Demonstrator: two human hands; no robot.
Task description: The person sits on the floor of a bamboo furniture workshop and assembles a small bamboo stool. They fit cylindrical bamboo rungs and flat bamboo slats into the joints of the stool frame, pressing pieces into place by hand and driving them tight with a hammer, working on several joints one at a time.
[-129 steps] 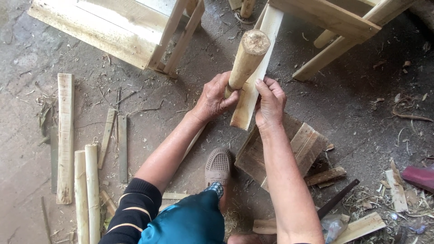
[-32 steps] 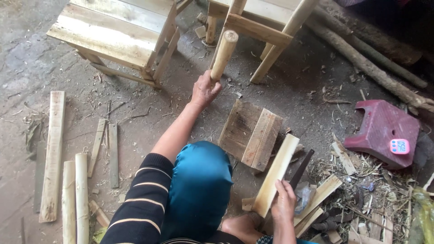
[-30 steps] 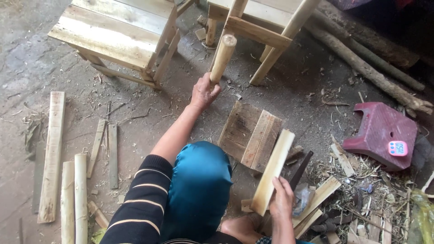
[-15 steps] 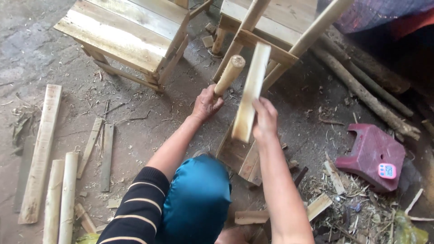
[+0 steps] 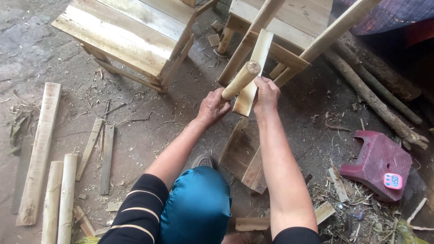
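Left hand (image 5: 212,107) wrapped around the lower end of a round wooden post (image 5: 240,81), fingers curled tight about it, post tilted up and away to the right. Right hand (image 5: 266,95) just right of the post, fingers pressed together against the edge of a flat pale slat (image 5: 252,72), thumb on the near side, slat standing nearly upright. Slat touching the post near its cut top end, both held above the dirt floor (image 5: 149,131). Directly below the post, a small wooden block of joined boards (image 5: 244,153) lying on the floor between the forearms. Beyond the post, a stool frame with slanted legs (image 5: 280,40); up and left of the post, a pale wooden stool with a plank top (image 5: 131,31). Far left of the post, a long flat plank (image 5: 40,149) and two round sticks (image 5: 61,199) lying side by side on the floor, thinner strips (image 5: 101,153) between them and the post. Right of the post and lower, an overturned dark red plastic stool (image 5: 377,162) with a small pink timer (image 5: 393,180) resting against it, shavings and offcuts scattered around. Rough branches (image 5: 375,97) lying above the red stool. Nearest the camera, below the post, a knee in shiny teal cloth (image 5: 196,205).
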